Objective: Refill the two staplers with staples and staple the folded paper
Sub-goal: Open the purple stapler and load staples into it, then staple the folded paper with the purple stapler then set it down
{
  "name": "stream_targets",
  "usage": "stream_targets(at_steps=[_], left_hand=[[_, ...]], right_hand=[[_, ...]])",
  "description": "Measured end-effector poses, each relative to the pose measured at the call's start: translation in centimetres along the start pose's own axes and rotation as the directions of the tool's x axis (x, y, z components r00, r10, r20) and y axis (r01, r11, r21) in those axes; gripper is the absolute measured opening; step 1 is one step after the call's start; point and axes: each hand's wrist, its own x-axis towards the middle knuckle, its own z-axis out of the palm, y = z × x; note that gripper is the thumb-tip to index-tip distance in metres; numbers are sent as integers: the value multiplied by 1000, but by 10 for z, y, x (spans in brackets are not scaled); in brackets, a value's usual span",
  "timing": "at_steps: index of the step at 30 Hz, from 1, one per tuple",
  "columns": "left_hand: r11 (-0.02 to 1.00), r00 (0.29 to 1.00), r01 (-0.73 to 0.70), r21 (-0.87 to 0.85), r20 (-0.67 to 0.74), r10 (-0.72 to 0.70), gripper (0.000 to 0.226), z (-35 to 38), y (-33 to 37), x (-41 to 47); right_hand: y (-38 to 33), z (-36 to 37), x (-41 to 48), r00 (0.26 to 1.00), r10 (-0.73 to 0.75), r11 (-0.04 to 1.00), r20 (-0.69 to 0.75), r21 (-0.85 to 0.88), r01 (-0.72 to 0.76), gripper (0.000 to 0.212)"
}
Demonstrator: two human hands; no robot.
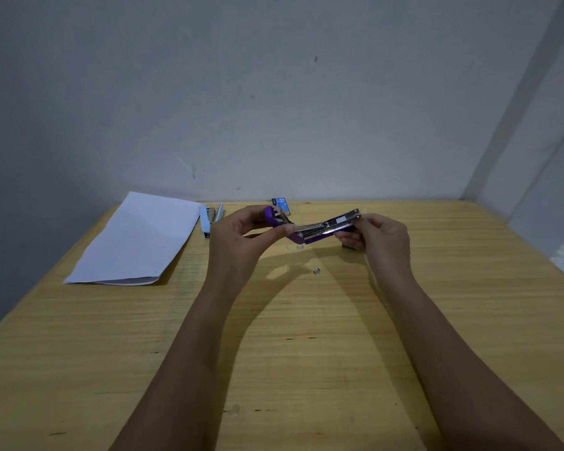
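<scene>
The widest stretch of tabletop (111, 353) lies nearest you. Beyond it, a loose staple (316, 271) lies under your hands. Your left hand (238, 236) and right hand (381, 239) hold the opened purple stapler (326, 226) above the wood, fingers curled round each end. Folded paper (137, 239), blue stapler (209, 219) and staple box (282, 203) sit toward the far edge, with the paper close to the left edge.

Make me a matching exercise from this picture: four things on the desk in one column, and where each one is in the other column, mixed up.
Things:
1. purple stapler
2. light blue stapler
3. folded paper
4. staple box

Places:
a. at the far edge of the table, by the wall
b. opened up, held by the left hand and right hand
c. lying flat on the left side
d. lying open just right of the paper

Pairs: 1-b, 2-d, 3-c, 4-a
</scene>
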Motion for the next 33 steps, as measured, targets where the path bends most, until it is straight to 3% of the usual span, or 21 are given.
stream_targets(at_steps=[5, 11, 14, 17, 21, 25, 30, 33], left_hand=[[989, 997, -62, 131, -37, 68, 19, 4, 1, -2], [995, 998, -30, 100, -43, 35, 24, 6, 1, -2], [999, 999, 16, 30, -46, -15, 23, 6, 0, -2], [995, 996, 78, -62, -48, -81, 19, 5, 1, -2], [994, 993, 93, -55, -69, -97, 18, 8, 1, -3], [996, 994, 91, -3, -53, -91, 17, 12, 0, -5], [996, 997, 76, -39, -28, -77, 19, 14, -2, -2], [996, 988, 40, -79, -145, -52, 16, 11, -5, -2]], right_hand=[[-1, 11, -14, 960, -226, 963, 162, -111, 246, 15], [2, 17, -21, 873, -306, 930, 380, -76, 359, 20], [5, 18, -24, 792, -366, 844, 488, -184, 503, 42], [11, 18, -25, 748, -332, 741, 574, -333, 584, 64], [16, 21, -29, 765, -278, 652, 581, -471, 595, 77], [14, 24, -30, 766, -336, 609, 548, -494, 621, 70], [13, 26, -30, 835, -291, 713, 467, -477, 515, 67], [10, 29, -32, 914, -207, 840, 349, -415, 349, 59]])
